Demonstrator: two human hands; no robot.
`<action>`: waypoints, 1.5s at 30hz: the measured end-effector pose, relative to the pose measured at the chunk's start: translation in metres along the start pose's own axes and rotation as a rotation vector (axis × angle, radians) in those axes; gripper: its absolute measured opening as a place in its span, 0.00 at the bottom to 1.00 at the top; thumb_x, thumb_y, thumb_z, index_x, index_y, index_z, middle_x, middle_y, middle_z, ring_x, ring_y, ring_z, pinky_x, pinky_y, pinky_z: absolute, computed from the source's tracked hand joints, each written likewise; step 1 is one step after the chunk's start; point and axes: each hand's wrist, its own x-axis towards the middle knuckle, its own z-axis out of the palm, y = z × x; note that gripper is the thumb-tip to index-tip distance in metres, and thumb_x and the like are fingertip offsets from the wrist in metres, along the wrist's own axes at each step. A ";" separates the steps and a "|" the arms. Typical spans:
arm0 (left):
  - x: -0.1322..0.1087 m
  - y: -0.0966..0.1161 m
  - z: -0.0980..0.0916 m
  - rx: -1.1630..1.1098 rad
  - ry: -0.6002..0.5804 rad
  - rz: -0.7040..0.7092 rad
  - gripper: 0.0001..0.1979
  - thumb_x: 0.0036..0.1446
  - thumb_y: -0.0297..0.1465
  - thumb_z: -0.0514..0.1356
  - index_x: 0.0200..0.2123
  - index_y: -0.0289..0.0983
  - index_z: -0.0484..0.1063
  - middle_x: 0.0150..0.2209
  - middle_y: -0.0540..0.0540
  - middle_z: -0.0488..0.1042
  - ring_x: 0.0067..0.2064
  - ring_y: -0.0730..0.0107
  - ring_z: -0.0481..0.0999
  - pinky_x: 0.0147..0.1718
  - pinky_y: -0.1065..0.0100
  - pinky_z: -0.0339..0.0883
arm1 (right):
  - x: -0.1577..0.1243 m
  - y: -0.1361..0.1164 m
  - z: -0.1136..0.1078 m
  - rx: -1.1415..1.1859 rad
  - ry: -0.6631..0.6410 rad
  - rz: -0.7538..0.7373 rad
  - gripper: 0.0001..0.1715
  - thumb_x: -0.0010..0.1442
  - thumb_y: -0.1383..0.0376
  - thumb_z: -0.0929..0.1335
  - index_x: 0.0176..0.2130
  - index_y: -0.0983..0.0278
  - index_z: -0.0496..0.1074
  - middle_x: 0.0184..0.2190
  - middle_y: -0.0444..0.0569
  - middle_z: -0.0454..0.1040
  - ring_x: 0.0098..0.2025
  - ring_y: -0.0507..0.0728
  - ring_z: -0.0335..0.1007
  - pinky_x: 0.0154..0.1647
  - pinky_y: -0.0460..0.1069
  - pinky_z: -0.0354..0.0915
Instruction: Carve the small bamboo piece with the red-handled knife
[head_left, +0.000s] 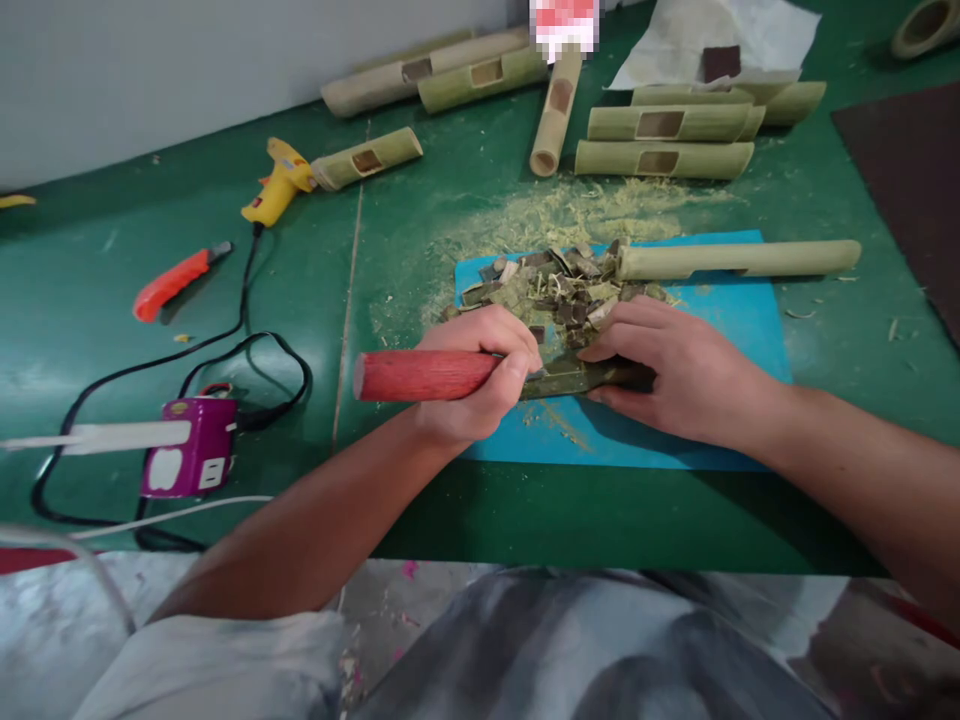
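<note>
My left hand is closed around the thick red wooden handle of a tool, its handle pointing left. The tool's working end is largely hidden by my fingers. Just right of it lies a flat, dark greenish strip, which my right hand pinches between thumb and fingers. Whether this strip joins the handle cannot be made out. Beyond both hands, chopped bamboo pieces and shavings are heaped on a blue sheet. A bamboo tube with a cut-out rests across the sheet's far right part.
Several bamboo tubes with cut windows lie at the back of the green table. On the left are a yellow glue gun, an orange utility knife, a purple power box and looping cables. A dark brown sheet lies right.
</note>
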 end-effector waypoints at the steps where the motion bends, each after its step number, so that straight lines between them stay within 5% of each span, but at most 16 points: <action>1: 0.000 0.000 0.000 0.006 0.000 -0.004 0.12 0.67 0.33 0.66 0.29 0.38 0.78 0.29 0.51 0.82 0.30 0.76 0.81 0.30 0.73 0.74 | 0.000 0.000 0.000 0.002 0.000 0.003 0.04 0.64 0.65 0.73 0.42 0.60 0.77 0.40 0.52 0.79 0.44 0.63 0.73 0.43 0.56 0.67; 18: 0.008 0.008 -0.003 0.041 -0.184 -0.032 0.10 0.68 0.40 0.70 0.37 0.41 0.83 0.36 0.49 0.86 0.38 0.70 0.87 0.41 0.68 0.84 | 0.000 0.000 -0.003 0.040 -0.042 0.016 0.04 0.66 0.64 0.72 0.42 0.59 0.78 0.39 0.51 0.77 0.44 0.63 0.72 0.43 0.56 0.65; 33: 0.014 0.013 -0.006 0.039 -0.331 -0.064 0.08 0.60 0.34 0.77 0.40 0.40 0.83 0.40 0.46 0.89 0.42 0.69 0.89 0.47 0.70 0.83 | 0.000 0.000 -0.002 -0.005 -0.019 -0.017 0.03 0.66 0.64 0.72 0.41 0.61 0.77 0.38 0.51 0.77 0.42 0.62 0.71 0.41 0.55 0.64; 39: 0.018 0.023 0.001 0.153 -0.284 -0.057 0.05 0.61 0.26 0.70 0.34 0.41 0.80 0.35 0.49 0.87 0.36 0.70 0.87 0.39 0.69 0.82 | 0.000 -0.001 -0.001 -0.001 -0.016 0.004 0.03 0.66 0.63 0.72 0.40 0.61 0.77 0.37 0.51 0.77 0.42 0.62 0.71 0.42 0.56 0.65; 45: 0.008 0.012 0.000 0.155 -0.099 0.017 0.11 0.63 0.28 0.66 0.27 0.40 0.74 0.28 0.52 0.81 0.29 0.74 0.81 0.30 0.69 0.76 | 0.000 -0.001 0.000 0.023 -0.023 0.060 0.04 0.63 0.65 0.73 0.41 0.58 0.77 0.38 0.50 0.77 0.43 0.63 0.73 0.43 0.56 0.67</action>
